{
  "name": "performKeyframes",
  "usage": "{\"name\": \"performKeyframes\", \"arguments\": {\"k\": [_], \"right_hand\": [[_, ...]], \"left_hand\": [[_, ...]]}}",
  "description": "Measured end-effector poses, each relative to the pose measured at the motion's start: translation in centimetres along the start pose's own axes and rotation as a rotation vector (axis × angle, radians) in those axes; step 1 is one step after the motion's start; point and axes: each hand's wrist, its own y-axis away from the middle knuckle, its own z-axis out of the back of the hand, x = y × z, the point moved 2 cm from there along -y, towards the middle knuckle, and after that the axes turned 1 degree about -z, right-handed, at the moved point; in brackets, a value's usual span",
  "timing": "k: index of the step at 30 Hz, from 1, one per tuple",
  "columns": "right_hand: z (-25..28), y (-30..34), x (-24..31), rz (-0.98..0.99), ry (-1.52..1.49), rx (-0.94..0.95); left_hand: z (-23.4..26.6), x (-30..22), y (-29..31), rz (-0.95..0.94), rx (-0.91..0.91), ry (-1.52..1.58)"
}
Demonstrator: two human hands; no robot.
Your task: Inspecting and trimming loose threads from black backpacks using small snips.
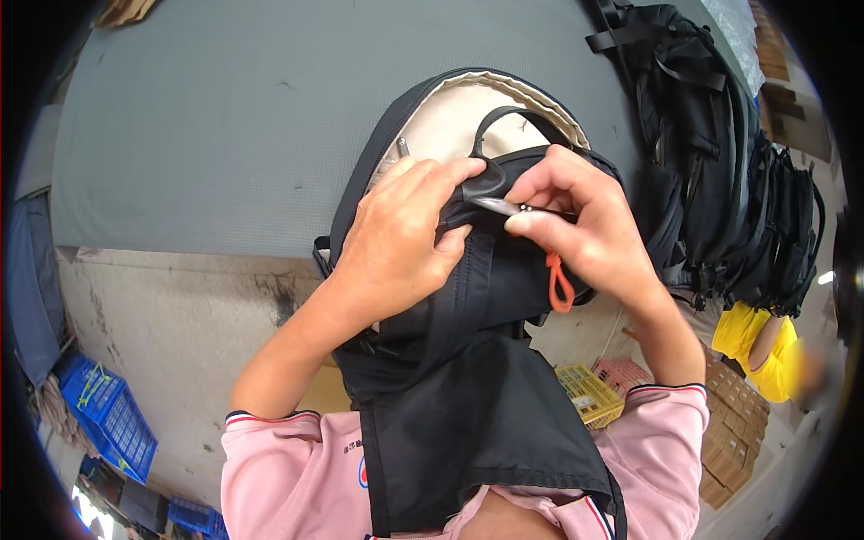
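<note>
Right grip (580,216) is closed on a slim metal tool (493,206), its silvery blade slanting toward the left grip (405,229), which holds folded dark cloth of the bag (517,274) between fingers and thumb. The bag lies directly beneath both, at the surface's near edge, the blade against or just over its cloth; which, I cannot tell. It is black, round-topped and open, with smooth cream lining (450,115), a zip along the curved rim and an arched strap handle (504,112). An orange cord loop (560,286) hangs below the right grip. Beyond spreads the grey, finely textured surface (225,126).
</note>
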Motion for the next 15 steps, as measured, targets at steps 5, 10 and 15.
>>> {"name": "performKeyframes", "arguments": {"k": [5, 10, 15], "right_hand": [[0.2, 0.9, -0.2, 0.165, 0.141, -0.072], [-0.3, 0.8, 1.0, 0.211, 0.432, -0.062], [-0.5, 0.8, 1.3, 0.225, 0.519, -0.065]], "left_hand": [[0.0, 0.2, -0.1, -0.009, -0.005, 0.013], [0.1, 0.1, -0.1, 0.045, 0.015, 0.032], [0.1, 0.2, 0.0, 0.063, 0.017, 0.037]]}}
